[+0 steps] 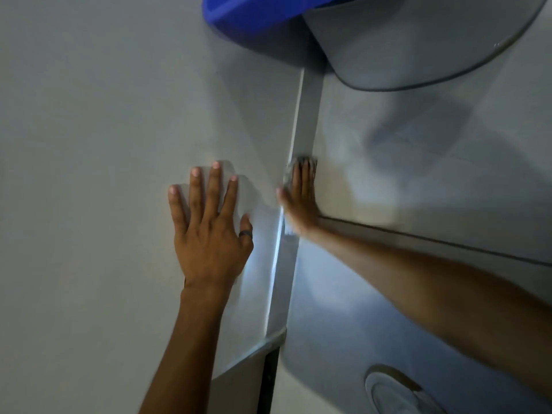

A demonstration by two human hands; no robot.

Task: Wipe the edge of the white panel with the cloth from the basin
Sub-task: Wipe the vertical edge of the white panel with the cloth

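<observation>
1. The person's left hand (209, 225) lies flat on the broad face of the white panel (104, 144), fingers spread and gripping nothing. From where I stand it looks like a brace: the open palm steadies the panel, and the person's own weight, while the other arm works.

2. A dark ring (245, 234) sits on one finger of that hand, close to the panel's right-hand side.

3. The right hand (300, 201) is stretched out flat against the panel's narrow edge (304, 121), the strip that runs up the middle of the view. It is not clenched; the fingers are straight and press the cloth (289, 174) onto the edge rather than bunching it.

4. The cloth shows only as a pale, mottled scrap peeking out around the fingertips and at the thumb side. Most of it is hidden under the palm, and I cannot tell how it is folded.

5. Holding the cloth under a flat hand spreads pressure along the strip, which suits a long sliding wipe.

6. The hand and cloth sit roughly midway along the visible edge, with bare strip above and below, so I judge the wiping to be in progress, not finished.

7. The blue basin (248, 16) sits at the top of the view, well apart from both hands.

8. The right hand is slightly blurred.
</observation>
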